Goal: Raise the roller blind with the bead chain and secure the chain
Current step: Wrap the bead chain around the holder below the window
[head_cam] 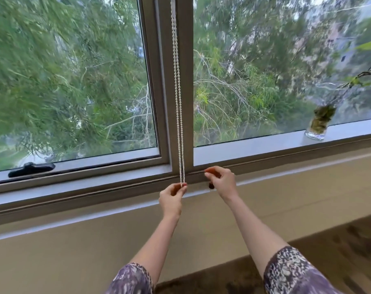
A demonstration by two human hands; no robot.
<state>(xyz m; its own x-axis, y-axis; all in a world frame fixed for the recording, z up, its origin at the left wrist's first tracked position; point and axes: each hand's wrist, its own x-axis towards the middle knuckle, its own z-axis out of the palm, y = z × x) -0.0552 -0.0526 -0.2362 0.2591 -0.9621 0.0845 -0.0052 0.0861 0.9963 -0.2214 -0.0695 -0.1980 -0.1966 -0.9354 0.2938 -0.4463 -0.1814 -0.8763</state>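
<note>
Bead chain hangs straight down in front of the middle post of the window frame, and its top runs out of the picture, so you cannot see the blind it works. Nearest to you are your two patterned sleeves, both cut off at the bottom edge. A dark rug or seat sits low on the right, too blurry to name.

Your left hand pinches the bottom loop of the chain between thumb and fingertips, just over the sill. Your right hand is just beside it on the right, apart from the chain, with thumb and fingers curled close together. You cannot tell if it holds something. A small dark thing shows under it, mostly hidden by the hand.

Below the sill is a plain tan wall. Farther away, a black window handle lies on the left frame. On the far right ledge stands a clear glass vase with leafy twigs. Past the glass you see blurry green trees.
</note>
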